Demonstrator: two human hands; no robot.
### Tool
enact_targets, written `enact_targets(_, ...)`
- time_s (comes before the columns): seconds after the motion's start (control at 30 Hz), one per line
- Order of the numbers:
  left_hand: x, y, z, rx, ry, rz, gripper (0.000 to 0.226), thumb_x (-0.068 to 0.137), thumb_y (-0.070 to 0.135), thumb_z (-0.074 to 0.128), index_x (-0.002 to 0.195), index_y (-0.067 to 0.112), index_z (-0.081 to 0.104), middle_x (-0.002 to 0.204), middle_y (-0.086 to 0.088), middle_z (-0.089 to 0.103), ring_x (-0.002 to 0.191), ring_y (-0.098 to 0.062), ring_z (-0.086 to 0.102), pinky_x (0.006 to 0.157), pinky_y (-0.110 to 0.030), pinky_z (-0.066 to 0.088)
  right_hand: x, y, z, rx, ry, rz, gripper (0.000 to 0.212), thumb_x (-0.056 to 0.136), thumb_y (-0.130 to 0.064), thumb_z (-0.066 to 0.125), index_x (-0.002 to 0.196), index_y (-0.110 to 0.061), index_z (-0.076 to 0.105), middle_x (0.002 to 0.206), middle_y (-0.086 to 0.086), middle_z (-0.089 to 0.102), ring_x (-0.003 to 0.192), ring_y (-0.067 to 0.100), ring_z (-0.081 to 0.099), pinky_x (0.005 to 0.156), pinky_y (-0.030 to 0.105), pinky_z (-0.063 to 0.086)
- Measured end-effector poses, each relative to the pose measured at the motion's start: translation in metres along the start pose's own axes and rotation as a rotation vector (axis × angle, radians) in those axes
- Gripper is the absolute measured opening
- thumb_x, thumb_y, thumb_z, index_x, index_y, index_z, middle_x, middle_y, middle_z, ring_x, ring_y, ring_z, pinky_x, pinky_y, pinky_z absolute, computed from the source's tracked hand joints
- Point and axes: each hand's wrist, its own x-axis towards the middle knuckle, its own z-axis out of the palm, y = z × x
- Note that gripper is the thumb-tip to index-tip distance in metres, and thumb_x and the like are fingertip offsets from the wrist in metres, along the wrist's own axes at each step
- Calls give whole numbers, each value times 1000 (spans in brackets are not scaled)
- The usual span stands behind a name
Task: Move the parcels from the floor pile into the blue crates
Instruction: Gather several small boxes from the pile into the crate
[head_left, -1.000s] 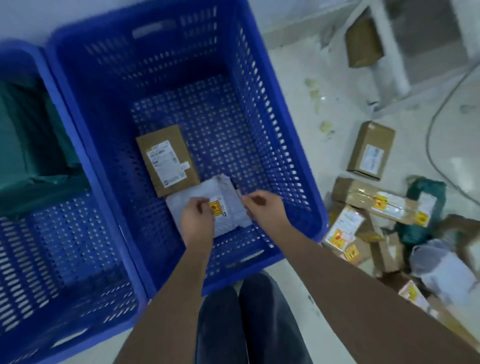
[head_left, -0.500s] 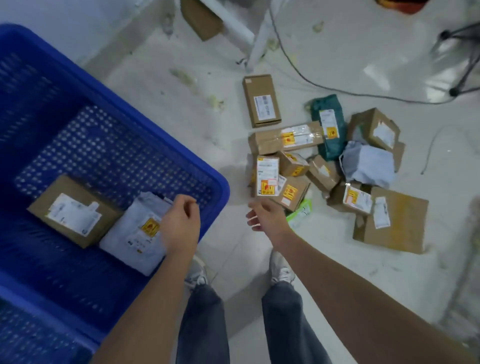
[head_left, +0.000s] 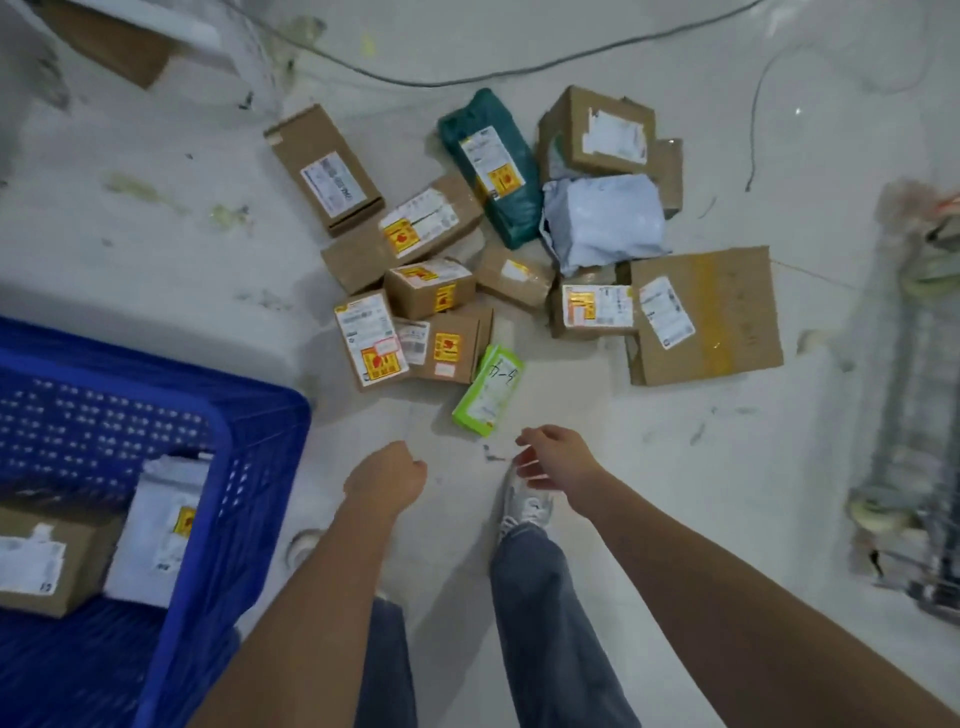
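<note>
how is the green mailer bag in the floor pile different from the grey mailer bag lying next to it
The dark green mailer bag is long and narrow, while the grey mailer bag is squarer and puffier. The green one shows a white shipping label with a yellow sticker; no label shows on the grey one's upper side. Both are soft plastic bags lying on the floor among the cardboard boxes, touching each other.

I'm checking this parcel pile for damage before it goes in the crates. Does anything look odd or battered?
The large flat carton at the pile's right edge looks worn, its top scuffed and marked with yellowish streaks. The grey poly mailer beside it is crumpled. The other parcels lie jumbled at angles, but none looks torn open.
</note>
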Motion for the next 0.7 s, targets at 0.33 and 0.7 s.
enact_targets(0.33, 31, 140, 2, -170, -11, 29, 27, 95, 23, 44, 107, 5, 60, 111, -16, 65, 102, -32, 61, 82, -34, 46, 50, -15, -125, 163, 76, 48, 13, 94, -15, 48, 92, -5, 56, 68, 8, 57, 56, 17, 53, 54, 25, 44)
enact_targets(0.7, 135, 201, 0, -301, -124, 18, 21, 90, 19, 51, 99, 3, 59, 102, -24, 61, 94, -36, 61, 78, -37, 48, 150, -29, -168, 108, 255, 47, 33, 91, -19, 52, 119, -1, 57, 94, 10, 55, 87, 24, 55, 86, 36, 51)
